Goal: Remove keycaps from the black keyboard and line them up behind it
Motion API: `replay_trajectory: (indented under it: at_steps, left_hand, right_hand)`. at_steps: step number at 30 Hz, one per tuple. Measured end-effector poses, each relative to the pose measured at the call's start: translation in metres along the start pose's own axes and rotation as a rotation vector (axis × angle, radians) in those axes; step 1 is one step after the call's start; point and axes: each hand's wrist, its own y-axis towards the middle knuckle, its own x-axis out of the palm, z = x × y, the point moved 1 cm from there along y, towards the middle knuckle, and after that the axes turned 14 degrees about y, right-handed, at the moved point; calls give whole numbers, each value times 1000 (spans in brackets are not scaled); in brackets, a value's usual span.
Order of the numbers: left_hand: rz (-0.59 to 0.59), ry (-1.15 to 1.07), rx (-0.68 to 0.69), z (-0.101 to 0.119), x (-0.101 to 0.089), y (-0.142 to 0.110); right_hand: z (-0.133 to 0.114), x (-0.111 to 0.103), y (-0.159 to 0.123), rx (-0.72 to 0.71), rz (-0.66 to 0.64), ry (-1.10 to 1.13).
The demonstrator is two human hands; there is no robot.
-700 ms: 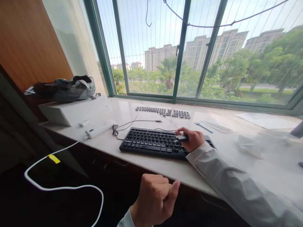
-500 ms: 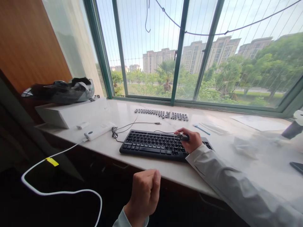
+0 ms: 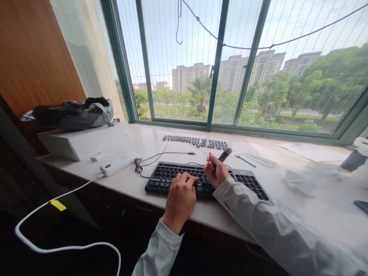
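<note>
A black keyboard (image 3: pixel 162 170) lies near the counter's front edge. Keycaps sit on its lower left rows, while bare key sockets show over much of the rest. My left hand (image 3: pixel 181 195) rests over the front rows with fingers curled and drawn together. Its fingertips are partly hidden, so anything between them cannot be made out. Above the keyboard's right half, my right hand (image 3: pixel 217 170) is closed around a slim dark hand tool (image 3: pixel 225 154), whose far end points up and right. Loose dark keycaps (image 3: pixel 184 139) lie in rows behind the keyboard.
Left of the keyboard are a coiled black cable (image 3: pixel 138 165) and a white power strip (image 3: pixel 117 164). A white box (image 3: pixel 77 140) carries a dark bag-like bundle (image 3: pixel 86 113). To the right lie a blue stick tool (image 3: pixel 245 160), clear plastic bags (image 3: pixel 299 180) and a paper sheet (image 3: pixel 313 151).
My left hand has risen from below the counter edge onto the keyboard's front rows. My right hand has shifted slightly left and turned, so the tool now points up and away.
</note>
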Motion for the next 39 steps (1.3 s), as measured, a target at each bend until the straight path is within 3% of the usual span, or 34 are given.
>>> replay_trajectory:
  at_steps: [10,16,30,39]
  left_hand:
    - [-35,-7,29,-5,3,-1]
    - [-31,-35,27,-7,5,-2]
    - [-44,-104,26,-12,8,1]
    - [-46,-112,31,-14,9,2]
  right_hand:
    - [9,3,-12,214,81,152]
    - [9,4,-12,211,119,155]
    - [16,7,-13,96,179,-76]
    - [16,9,-15,117,206,-25]
